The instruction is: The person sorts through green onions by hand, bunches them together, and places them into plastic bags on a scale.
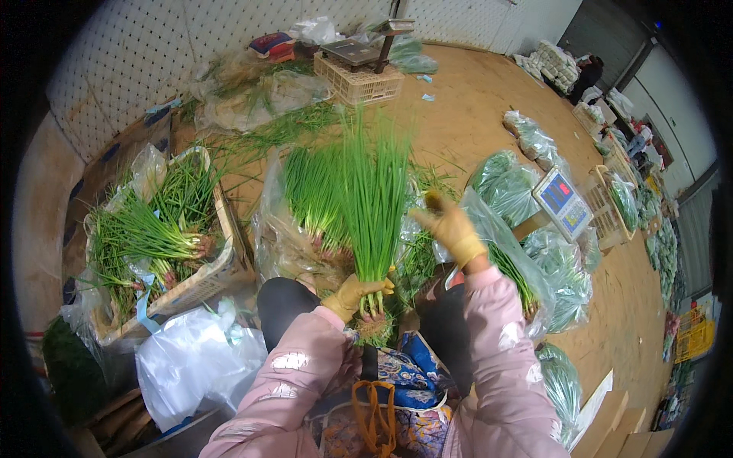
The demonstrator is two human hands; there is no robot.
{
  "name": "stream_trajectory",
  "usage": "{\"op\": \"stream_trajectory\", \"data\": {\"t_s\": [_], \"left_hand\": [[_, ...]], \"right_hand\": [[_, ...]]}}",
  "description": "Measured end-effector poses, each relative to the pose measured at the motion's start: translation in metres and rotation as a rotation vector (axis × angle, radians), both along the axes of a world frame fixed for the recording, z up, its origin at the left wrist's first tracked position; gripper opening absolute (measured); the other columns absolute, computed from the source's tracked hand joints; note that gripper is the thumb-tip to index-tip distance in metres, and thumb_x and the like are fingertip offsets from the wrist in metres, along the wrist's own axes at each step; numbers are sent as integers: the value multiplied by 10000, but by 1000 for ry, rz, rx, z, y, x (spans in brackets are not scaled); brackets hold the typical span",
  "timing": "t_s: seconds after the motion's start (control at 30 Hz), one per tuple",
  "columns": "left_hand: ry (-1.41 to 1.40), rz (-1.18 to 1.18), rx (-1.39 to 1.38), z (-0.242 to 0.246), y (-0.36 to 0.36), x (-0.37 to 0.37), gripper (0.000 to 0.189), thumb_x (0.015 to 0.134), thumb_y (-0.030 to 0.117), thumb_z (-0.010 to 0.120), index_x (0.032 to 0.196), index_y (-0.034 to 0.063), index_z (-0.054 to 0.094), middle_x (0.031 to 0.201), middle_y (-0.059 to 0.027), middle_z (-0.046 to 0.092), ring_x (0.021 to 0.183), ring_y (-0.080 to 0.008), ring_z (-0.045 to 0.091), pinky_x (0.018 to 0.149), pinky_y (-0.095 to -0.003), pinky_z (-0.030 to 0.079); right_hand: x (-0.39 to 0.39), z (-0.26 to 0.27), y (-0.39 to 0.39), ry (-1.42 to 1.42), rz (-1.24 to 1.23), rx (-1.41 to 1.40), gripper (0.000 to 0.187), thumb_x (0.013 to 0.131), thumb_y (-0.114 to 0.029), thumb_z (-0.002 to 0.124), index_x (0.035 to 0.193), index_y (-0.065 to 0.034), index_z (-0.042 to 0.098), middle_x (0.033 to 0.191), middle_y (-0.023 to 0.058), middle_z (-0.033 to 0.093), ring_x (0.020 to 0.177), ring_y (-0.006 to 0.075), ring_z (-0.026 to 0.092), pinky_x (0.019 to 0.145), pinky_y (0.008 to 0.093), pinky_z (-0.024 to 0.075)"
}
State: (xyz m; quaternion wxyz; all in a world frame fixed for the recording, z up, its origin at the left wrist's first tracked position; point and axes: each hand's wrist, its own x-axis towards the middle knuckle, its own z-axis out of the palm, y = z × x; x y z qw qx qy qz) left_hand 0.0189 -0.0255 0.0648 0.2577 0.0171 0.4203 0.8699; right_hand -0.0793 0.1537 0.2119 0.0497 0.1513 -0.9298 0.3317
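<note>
My left hand [356, 293], in a yellow glove, grips a bunch of green onions [375, 212] just above its reddish bulbs and matted roots. The bunch stands upright over my lap, its leaf tips blurred. To its right, my gloved right hand [449, 226] is raised with fingers apart and nothing seen in it; it too is blurred. Behind the held bunch, more green onions [318, 194] lie on a clear plastic sheet [274, 240]. Loose green leaves [421, 260] cover the floor between that pile and my right knee. A patterned apron [395, 366] covers my lap.
On the left is a crate [226, 235] of green onions and trimmings, beside a white plastic bag [200, 355]. Bagged greens [558, 269] and a digital scale display [563, 204] stand right. A platform scale [352, 52] rests on a crate behind. A person [587, 77] is far right.
</note>
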Motion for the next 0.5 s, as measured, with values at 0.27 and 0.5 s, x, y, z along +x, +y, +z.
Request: {"op": "stream_trajectory", "data": {"t_s": [0.27, 0.5], "left_hand": [[-6, -270, -17, 25, -5, 19, 549, 743, 140, 614, 1214, -27, 386, 911, -95, 577, 815, -198, 564, 688, -307, 477], [-17, -258, 25, 28, -7, 38, 457, 758, 87, 593, 1160, -59, 434, 827, -101, 572, 775, -208, 563, 861, -366, 427]], "right_hand": [[-33, -25, 9, -730, -29, -1349, 467, 865, -368, 429, 1162, -9, 458, 1021, 129, 574, 881, 235, 557, 800, 325, 433], [-106, 26, 76, 103, -140, -1117, 286, 905, -250, 399, 1022, -9, 501, 779, 119, 577, 542, 183, 550, 471, 301, 457]]}}
